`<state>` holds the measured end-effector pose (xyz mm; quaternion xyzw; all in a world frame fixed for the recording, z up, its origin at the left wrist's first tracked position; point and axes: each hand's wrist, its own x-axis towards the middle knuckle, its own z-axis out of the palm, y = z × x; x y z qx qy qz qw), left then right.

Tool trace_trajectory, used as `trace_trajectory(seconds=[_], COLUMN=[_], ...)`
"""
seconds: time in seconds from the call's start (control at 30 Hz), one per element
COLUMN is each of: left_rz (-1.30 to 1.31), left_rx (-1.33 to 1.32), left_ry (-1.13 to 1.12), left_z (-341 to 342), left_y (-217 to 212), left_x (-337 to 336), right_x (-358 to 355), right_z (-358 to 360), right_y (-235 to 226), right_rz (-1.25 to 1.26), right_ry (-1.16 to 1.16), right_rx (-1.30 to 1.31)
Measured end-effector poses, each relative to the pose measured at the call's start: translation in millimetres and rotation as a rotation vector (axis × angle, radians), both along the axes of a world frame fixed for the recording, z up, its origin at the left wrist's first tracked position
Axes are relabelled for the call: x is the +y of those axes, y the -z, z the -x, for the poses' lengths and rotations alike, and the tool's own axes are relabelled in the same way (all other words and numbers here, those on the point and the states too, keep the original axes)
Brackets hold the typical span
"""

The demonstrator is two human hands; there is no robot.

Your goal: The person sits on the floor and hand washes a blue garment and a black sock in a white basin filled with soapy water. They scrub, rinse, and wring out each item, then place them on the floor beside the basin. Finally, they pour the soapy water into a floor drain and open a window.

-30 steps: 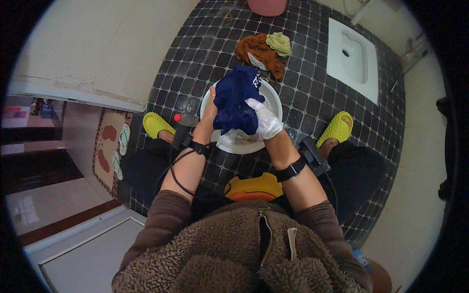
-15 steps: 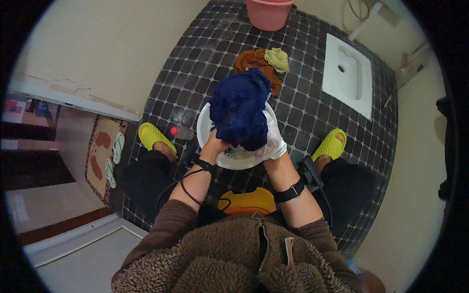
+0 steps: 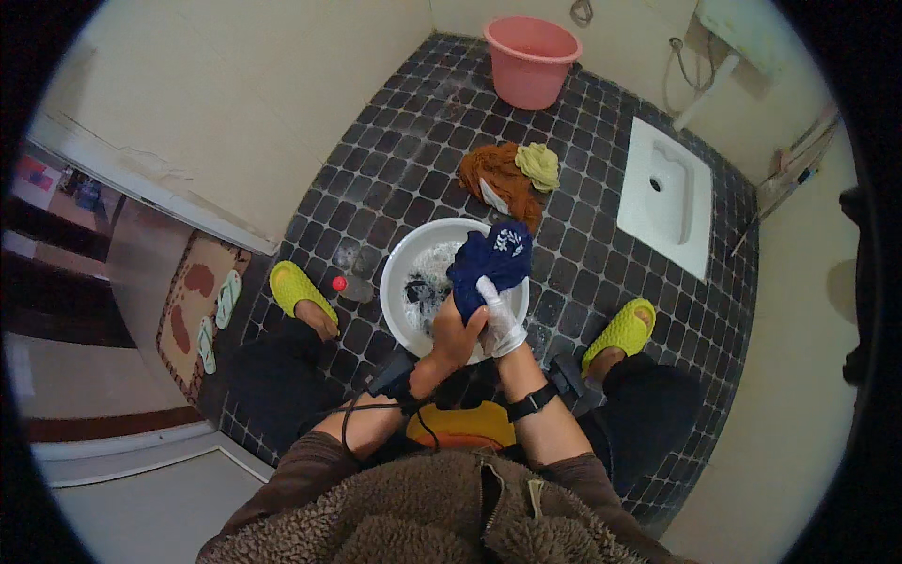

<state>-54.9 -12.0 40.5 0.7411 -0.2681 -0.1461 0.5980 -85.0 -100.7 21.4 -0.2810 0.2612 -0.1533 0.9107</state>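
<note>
Your bare left hand and gloved right hand are closing together, gripping navy cloth. You're gathering it narrower above white basin, exposing more suds; bundle is likely handling easier. Brown cloth is lying beyond.

The dark tiled floor carries 1 white basin, 1 red-capped bottle beside it, 1 pink tub, and 2 touching cloths, a brown cloth and a pale green cloth.

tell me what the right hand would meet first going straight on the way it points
The right hand touches the navy cloth, so that comes first; beyond, the line seems to cross the white basin, though depth is unclear.
</note>
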Motion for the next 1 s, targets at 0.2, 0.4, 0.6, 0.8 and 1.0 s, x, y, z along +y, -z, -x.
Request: trace_trajectory(seconds=[0.2, 0.4, 0.6, 0.8, 1.0], left_rz=[0.153, 0.718, 0.837, -0.005, -0.468], left_rx=[0.162, 0.747, 0.995, 0.769, -0.141], left_ry=[0.104, -0.075, 0.533, 0.334, 0.359], left_z=[-42.4, -89.7, -101.9, -110.5, -90.2], left_y=[-18.5, -1.3, -7.9, -37.8, -8.6], left_x=[-3.2, -3.0, 0.3, -10.7, -24.5], right_x=[-6.2, 2.2, 12.1, 6.6, 32.3], right_z=[-2.4, 1.5, 14.8, 2.8, -5.5], right_y=[-18.0, -62.0, -74.8, -8.2, 63.2], right_rz=[-0.398, 0.639, 1.142, -0.026, 0.199], right_ry=[-0.043, -0.09, -0.038, -0.173, -0.41], right_rx=[0.116, -0.31, -0.204, -0.229, 0.164])
